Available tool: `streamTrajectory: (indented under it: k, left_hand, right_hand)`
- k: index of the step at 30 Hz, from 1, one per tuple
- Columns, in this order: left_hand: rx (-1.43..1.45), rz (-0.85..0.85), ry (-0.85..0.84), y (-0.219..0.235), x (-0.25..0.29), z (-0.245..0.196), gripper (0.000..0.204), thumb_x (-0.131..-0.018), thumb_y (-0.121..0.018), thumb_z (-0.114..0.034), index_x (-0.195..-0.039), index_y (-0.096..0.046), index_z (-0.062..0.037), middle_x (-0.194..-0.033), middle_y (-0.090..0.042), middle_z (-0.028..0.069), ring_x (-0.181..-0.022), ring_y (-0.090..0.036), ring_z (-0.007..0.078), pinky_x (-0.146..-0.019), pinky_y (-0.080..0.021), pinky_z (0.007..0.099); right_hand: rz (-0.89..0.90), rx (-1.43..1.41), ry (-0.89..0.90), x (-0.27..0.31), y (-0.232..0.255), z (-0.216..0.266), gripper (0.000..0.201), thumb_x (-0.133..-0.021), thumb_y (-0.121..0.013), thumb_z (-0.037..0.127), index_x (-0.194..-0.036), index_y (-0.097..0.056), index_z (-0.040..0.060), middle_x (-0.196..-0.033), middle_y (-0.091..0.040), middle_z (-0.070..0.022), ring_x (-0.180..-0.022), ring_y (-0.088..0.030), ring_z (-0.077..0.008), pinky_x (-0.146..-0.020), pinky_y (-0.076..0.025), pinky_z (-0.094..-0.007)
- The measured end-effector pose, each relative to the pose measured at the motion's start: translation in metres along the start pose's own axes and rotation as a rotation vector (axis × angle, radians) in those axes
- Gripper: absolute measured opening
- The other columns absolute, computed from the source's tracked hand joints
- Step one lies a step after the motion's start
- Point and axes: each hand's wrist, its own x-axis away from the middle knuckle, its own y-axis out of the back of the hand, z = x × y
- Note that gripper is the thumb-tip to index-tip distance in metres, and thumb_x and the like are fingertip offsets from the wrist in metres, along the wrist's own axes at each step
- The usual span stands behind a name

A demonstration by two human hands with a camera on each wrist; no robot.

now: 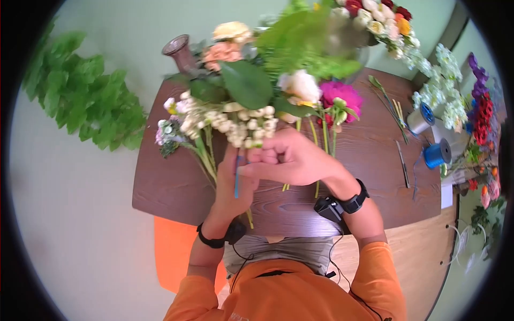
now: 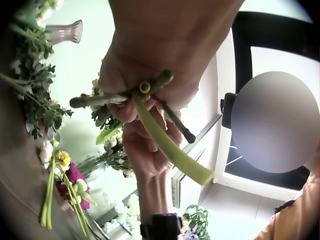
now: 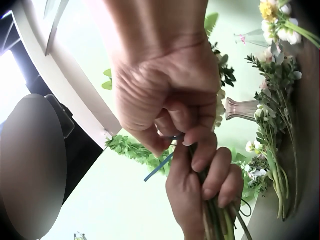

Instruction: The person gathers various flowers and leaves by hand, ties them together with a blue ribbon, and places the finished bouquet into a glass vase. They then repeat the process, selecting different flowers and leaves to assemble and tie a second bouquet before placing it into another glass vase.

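Note:
A bouquet with white berries [image 1: 230,125], a large green leaf and pale blooms is held upright over the table's front. My left hand [image 1: 234,184] grips its stems; in the left wrist view several cut stem ends [image 2: 172,150] stick out below the left hand [image 2: 150,75]. My right hand [image 1: 300,158] is against the left one just under the flowers. In the right wrist view the right hand [image 3: 165,95] pinches a thin blue ribbon [image 3: 159,167] at the stems [image 3: 217,222], beside the curled fingers of the left hand [image 3: 205,175].
Loose flowers, among them a magenta bloom [image 1: 342,100], lie on the brown table [image 1: 375,160]. At the right are a blue ribbon spool [image 1: 438,154], a white-and-blue spool [image 1: 421,117] and a thin dark tool [image 1: 402,163]. A glass vase [image 1: 182,53] stands behind.

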Motion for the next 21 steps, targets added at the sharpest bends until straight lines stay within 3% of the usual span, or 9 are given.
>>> streamTrajectory:
  k: [5,7,9,10,11,13,14,17,21]
  left_hand:
    - [-0.045,-0.078,-0.091,-0.009,-0.006,0.005,0.047,-0.099,-0.060,-0.024,-0.135,-0.045,0.0032,-0.099,-0.064,0.0048,-0.088,-0.063,0.0101,-0.069,-0.052,0.0219]
    - [0.030,-0.097,-0.055,-0.012,-0.009,0.004,0.046,-0.099,-0.061,-0.025,-0.133,-0.047,0.0022,-0.107,-0.064,0.0041,-0.094,-0.063,0.0106,-0.077,-0.053,0.0221]
    - [0.071,-0.216,-0.069,-0.008,-0.013,0.008,0.051,-0.098,-0.063,-0.029,-0.136,-0.047,0.0014,-0.108,-0.064,0.0034,-0.094,-0.062,0.0089,-0.075,-0.051,0.0202]
    - [-0.044,-0.223,-0.073,0.007,-0.011,0.027,0.040,-0.110,-0.045,-0.029,-0.138,-0.042,-0.0013,-0.081,-0.056,-0.0001,-0.066,-0.057,0.0073,-0.056,-0.045,0.0217]
    - [-0.059,-0.242,-0.075,0.011,-0.012,0.016,0.040,-0.110,-0.045,-0.029,-0.138,-0.042,-0.0013,-0.081,-0.056,-0.0001,-0.066,-0.057,0.0073,-0.056,-0.045,0.0217]
    - [0.276,-0.220,0.292,0.015,-0.015,-0.006,0.039,-0.111,-0.040,-0.035,-0.141,-0.039,-0.0095,-0.071,-0.044,-0.0006,-0.046,-0.042,0.0070,-0.039,-0.035,0.0239]
    - [0.410,-0.232,0.275,0.016,-0.017,-0.001,0.034,-0.112,-0.037,-0.038,-0.135,-0.040,-0.0146,-0.067,-0.035,-0.0013,-0.036,-0.029,0.0070,-0.031,-0.023,0.0251]
    - [0.447,-0.263,0.250,0.017,-0.015,-0.006,0.030,-0.112,-0.037,-0.039,-0.126,-0.042,-0.0129,-0.066,-0.035,-0.0016,-0.037,-0.030,0.0068,-0.032,-0.025,0.0239]
    - [0.424,-0.258,0.196,0.026,-0.009,-0.008,0.023,-0.113,-0.038,-0.034,-0.118,-0.042,-0.0125,-0.064,-0.032,-0.0024,-0.037,-0.027,0.0061,-0.030,-0.024,0.0241]
  right_hand:
    - [-0.095,0.307,0.064,0.002,-0.009,0.011,0.023,-0.093,-0.076,0.013,-0.077,-0.062,0.0048,-0.060,-0.037,0.0072,-0.059,-0.033,-0.0063,-0.052,-0.030,-0.0258]
    - [-0.077,0.316,0.029,0.004,-0.006,0.012,0.020,-0.092,-0.076,0.010,-0.079,-0.062,0.0036,-0.064,-0.045,0.0055,-0.059,-0.041,-0.0057,-0.054,-0.034,-0.0234]
    - [-0.089,0.138,0.303,0.001,-0.006,0.015,0.020,-0.091,-0.076,0.006,-0.079,-0.061,0.0016,-0.074,-0.056,0.0007,-0.061,-0.048,-0.0067,-0.058,-0.040,-0.0220]
    - [-0.062,0.107,0.360,-0.001,-0.002,0.016,0.016,-0.090,-0.076,0.003,-0.083,-0.062,0.0000,-0.086,-0.063,-0.0047,-0.062,-0.057,-0.0091,-0.058,-0.047,-0.0225]
    - [-0.043,0.094,0.368,0.003,0.000,0.022,0.016,-0.090,-0.076,0.003,-0.083,-0.062,0.0000,-0.086,-0.063,-0.0047,-0.062,-0.057,-0.0091,-0.058,-0.047,-0.0225]
    - [-0.060,-0.181,-0.011,0.014,0.006,0.038,0.012,-0.093,-0.072,0.003,-0.091,-0.061,-0.0006,-0.086,-0.063,-0.0059,-0.060,-0.059,-0.0097,-0.054,-0.048,-0.0235]
    - [-0.135,-0.151,0.144,0.015,0.012,0.038,0.008,-0.096,-0.069,0.005,-0.095,-0.062,0.0001,-0.085,-0.066,-0.0042,-0.061,-0.062,-0.0080,-0.054,-0.050,-0.0217]
    - [-0.336,-0.006,0.387,0.029,0.033,0.053,0.008,-0.100,-0.065,0.006,-0.105,-0.064,0.0002,-0.084,-0.069,-0.0027,-0.063,-0.062,-0.0044,-0.053,-0.050,-0.0199]
    - [-0.682,0.331,0.239,0.078,0.058,0.083,0.012,-0.100,-0.066,0.010,-0.109,-0.065,0.0010,-0.083,-0.068,0.0000,-0.062,-0.059,-0.0029,-0.054,-0.048,-0.0183]
